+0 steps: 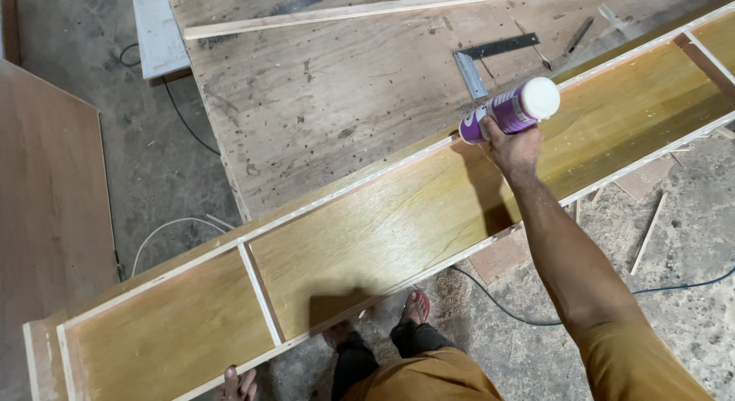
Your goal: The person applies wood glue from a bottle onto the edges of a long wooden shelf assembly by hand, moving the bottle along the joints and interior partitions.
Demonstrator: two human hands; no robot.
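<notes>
My right hand (511, 144) grips a purple bottle with a white cap (511, 110), tipped on its side with its lower end at the far edge of a long wooden frame (398, 217). The frame is a shallow box of yellow-brown board with pale edge strips and a cross divider (260, 292). It lies slanted across the front of a worn workbench (337, 87). My left hand (236, 383) shows only fingers at the bottom edge, touching the frame's near rail. My feet in sandals (417, 305) stand just below the frame.
A metal try square (490, 55) and a dark pencil-like tool (579, 33) lie on the bench. A long thin batten (367, 10) crosses its far end. A brown board (46, 194) lies at left. Cables (176, 114) and wood scraps (649, 231) litter the concrete floor.
</notes>
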